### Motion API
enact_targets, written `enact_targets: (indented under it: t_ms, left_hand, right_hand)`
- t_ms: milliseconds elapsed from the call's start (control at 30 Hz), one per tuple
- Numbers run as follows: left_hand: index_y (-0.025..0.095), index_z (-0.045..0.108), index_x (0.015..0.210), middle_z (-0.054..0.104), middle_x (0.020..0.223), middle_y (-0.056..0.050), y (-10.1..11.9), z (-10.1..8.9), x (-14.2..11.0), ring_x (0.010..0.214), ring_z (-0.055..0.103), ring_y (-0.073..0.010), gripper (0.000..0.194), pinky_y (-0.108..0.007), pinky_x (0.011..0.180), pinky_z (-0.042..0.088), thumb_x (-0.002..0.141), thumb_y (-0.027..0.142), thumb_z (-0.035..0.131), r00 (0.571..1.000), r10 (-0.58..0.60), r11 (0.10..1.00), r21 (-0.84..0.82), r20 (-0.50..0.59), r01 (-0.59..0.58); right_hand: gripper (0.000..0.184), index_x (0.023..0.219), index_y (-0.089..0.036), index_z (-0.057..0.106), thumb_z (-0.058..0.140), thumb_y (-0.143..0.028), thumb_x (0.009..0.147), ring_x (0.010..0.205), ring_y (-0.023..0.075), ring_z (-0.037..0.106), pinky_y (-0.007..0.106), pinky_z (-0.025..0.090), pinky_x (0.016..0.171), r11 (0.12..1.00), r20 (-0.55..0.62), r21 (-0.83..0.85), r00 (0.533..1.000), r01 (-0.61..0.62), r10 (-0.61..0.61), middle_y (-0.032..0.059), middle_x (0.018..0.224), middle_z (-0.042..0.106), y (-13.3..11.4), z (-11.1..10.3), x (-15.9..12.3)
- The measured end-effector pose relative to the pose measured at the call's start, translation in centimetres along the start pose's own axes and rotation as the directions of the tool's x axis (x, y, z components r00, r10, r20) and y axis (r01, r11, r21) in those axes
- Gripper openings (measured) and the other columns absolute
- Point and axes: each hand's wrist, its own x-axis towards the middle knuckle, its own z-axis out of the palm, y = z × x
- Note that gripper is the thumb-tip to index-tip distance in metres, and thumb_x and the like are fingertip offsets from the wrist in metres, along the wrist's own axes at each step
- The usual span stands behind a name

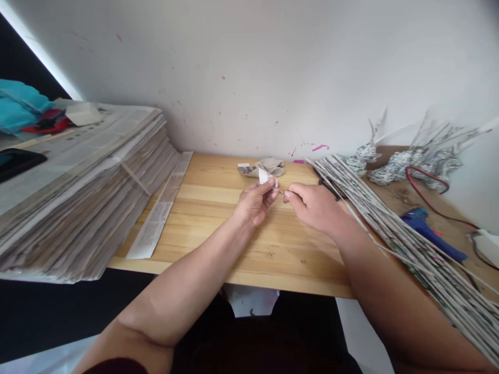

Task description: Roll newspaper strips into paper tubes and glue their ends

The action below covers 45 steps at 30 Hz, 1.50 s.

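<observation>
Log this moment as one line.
left hand: pinching printed paper; right hand: pinching thin piece beside it; left side: newspaper stack; right side: paper rods

Wooden tabletop bearing, from left to right: a newspaper stack, a printed paper strip, a crumpled greyish bundle (apparently cloth), and paper rods.

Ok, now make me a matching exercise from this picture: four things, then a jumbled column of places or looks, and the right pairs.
Things:
1. newspaper stack
2. glue gun
3. cloth
4. small white paper

Places or looks:
A. held in the left hand
B. piled high on the left
C. crumpled, just beyond the left hand
D. blue, over on the right

Pairs: 1-B, 2-D, 3-C, 4-A
</observation>
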Motion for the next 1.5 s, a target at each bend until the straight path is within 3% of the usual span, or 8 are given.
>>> enact_targets:
  t_ms: [200,533,700,800,1033,1233,1400,1500]
  left_hand:
    - [0.008,0.064,0.077,0.068,0.068,-0.005,-0.08,0.15,-0.09,0.052,0.062,-0.0055,0.009,-0.012,0.054,0.053,0.085,0.006,0.061,1.000,-0.014,1.000,-0.005,-0.027,0.014]
    - [0.006,0.067,0.079,0.070,0.070,-0.007,-0.23,0.08,-0.20,0.057,0.065,-0.0074,0.007,-0.012,0.058,0.055,0.085,0.006,0.062,0.998,-0.047,0.999,0.026,0.039,0.046]
    - [0.005,0.068,0.078,0.070,0.070,-0.007,-0.15,0.14,-0.11,0.056,0.065,-0.0072,0.009,-0.013,0.058,0.056,0.085,0.005,0.061,0.998,-0.051,0.998,0.029,0.024,0.050]
    - [0.007,0.068,0.080,0.071,0.072,-0.007,-0.01,0.04,-0.07,0.054,0.065,-0.0073,0.007,-0.013,0.054,0.055,0.085,0.008,0.063,0.999,-0.033,0.999,0.029,0.028,0.032]
    - [0.006,0.067,0.078,0.072,0.074,-0.009,0.01,-0.07,-0.05,0.052,0.064,-0.0066,0.007,-0.012,0.051,0.052,0.084,0.010,0.065,0.999,-0.043,0.997,0.062,0.011,0.042]
    - [0.007,0.066,0.078,0.071,0.072,-0.007,0.00,-0.03,-0.08,0.054,0.064,-0.0071,0.008,-0.012,0.052,0.053,0.085,0.010,0.063,0.999,-0.042,0.998,0.047,0.018,0.041]
    - [0.007,0.067,0.083,0.071,0.072,-0.007,0.04,-0.19,0.09,0.053,0.063,-0.0066,0.004,-0.012,0.052,0.052,0.084,0.010,0.065,0.998,-0.048,0.997,0.059,0.034,0.046]
    - [0.007,0.066,0.081,0.071,0.072,-0.007,0.03,-0.24,0.15,0.051,0.062,-0.0060,0.005,-0.012,0.050,0.052,0.084,0.011,0.065,0.999,-0.033,0.997,0.066,0.023,0.032]
  right_hand:
    - [0.012,0.094,-0.018,0.064,0.058,-0.026,0.088,0.080,0.0194,0.062,0.028,0.037,0.068,0.997,-0.087,0.033,0.994,0.066,-0.063,0.0072,0.091,0.070,-0.08,0.47,0.10]
    - [0.028,0.074,-0.018,0.061,0.042,-0.023,0.094,0.060,0.0150,0.054,0.027,0.032,0.059,0.997,0.047,0.065,0.998,0.036,-0.040,0.0031,0.070,0.065,0.34,-0.33,0.08]
    - [0.015,0.096,-0.017,0.065,0.056,-0.026,0.089,0.075,0.0183,0.061,0.028,0.037,0.066,0.995,-0.011,0.039,0.996,0.088,-0.088,0.0063,0.089,0.071,0.63,0.18,0.16]
    - [0.020,0.093,-0.017,0.066,0.050,-0.028,0.093,0.080,0.0196,0.061,0.029,0.037,0.069,0.994,-0.040,-0.007,0.993,0.111,-0.111,0.0076,0.089,0.070,0.72,0.33,0.16]
    - [0.032,0.078,-0.017,0.063,0.040,-0.027,0.097,0.065,0.0179,0.056,0.030,0.033,0.062,0.996,0.124,-0.004,0.989,0.087,-0.086,0.0053,0.072,0.066,0.63,-0.31,0.11]
    - [0.018,0.092,-0.018,0.065,0.049,-0.027,0.094,0.079,0.0190,0.060,0.029,0.038,0.070,0.990,-0.038,0.071,0.992,0.124,-0.121,0.0069,0.091,0.070,0.53,0.07,0.22]
    - [0.027,0.087,-0.018,0.064,0.042,-0.028,0.097,0.070,0.0188,0.059,0.029,0.035,0.063,0.999,0.047,0.020,0.998,0.047,-0.048,0.0062,0.080,0.068,0.39,-0.27,0.12]
    - [0.018,0.096,-0.018,0.065,0.050,-0.027,0.093,0.080,0.0194,0.061,0.029,0.038,0.069,0.993,0.001,0.080,0.996,0.088,-0.089,0.0072,0.093,0.070,0.44,-0.29,0.06]
